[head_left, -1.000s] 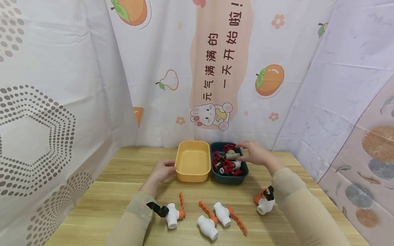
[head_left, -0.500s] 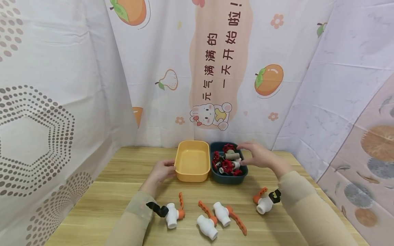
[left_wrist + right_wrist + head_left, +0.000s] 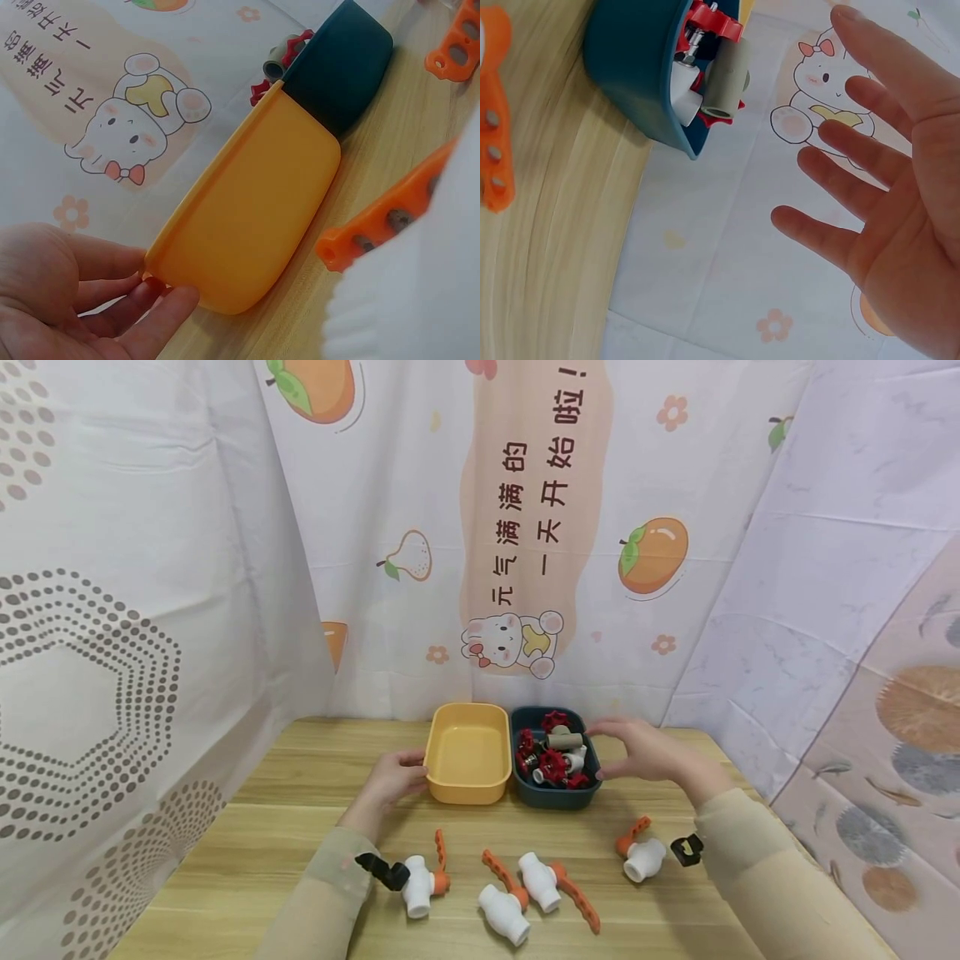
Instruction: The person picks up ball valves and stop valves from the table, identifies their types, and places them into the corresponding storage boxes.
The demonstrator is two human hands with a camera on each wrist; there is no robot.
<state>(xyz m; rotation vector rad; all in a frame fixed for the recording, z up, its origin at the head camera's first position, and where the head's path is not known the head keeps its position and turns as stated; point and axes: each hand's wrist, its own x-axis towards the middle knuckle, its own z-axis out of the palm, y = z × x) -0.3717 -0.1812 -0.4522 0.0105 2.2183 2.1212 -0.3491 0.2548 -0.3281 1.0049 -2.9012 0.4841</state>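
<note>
My left hand (image 3: 393, 777) rests its fingertips against the left end of a yellow plastic bin (image 3: 468, 794); the left wrist view shows them at its corner and rim. Nothing lies inside that bin. Right beside it stands a dark blue bin (image 3: 557, 800) holding several valves with red handwheels (image 3: 554, 765), some white and one with a grey-green body (image 3: 564, 742). At the right side of the blue bin is my right hand (image 3: 645, 752), holding nothing. In the right wrist view its fingers (image 3: 855, 187) are spread and apart from the bin.
Several white ball valves with orange lever handles lie on the wooden table nearer to me: one by the left wrist (image 3: 417, 887), a pair in the middle including a front valve (image 3: 505, 914), and one at the right (image 3: 643, 860). A printed curtain (image 3: 420, 635) hangs behind the bins.
My right hand has drawn back to the right from over the blue bin to its right edge. My left hand keeps its place at the yellow bin.
</note>
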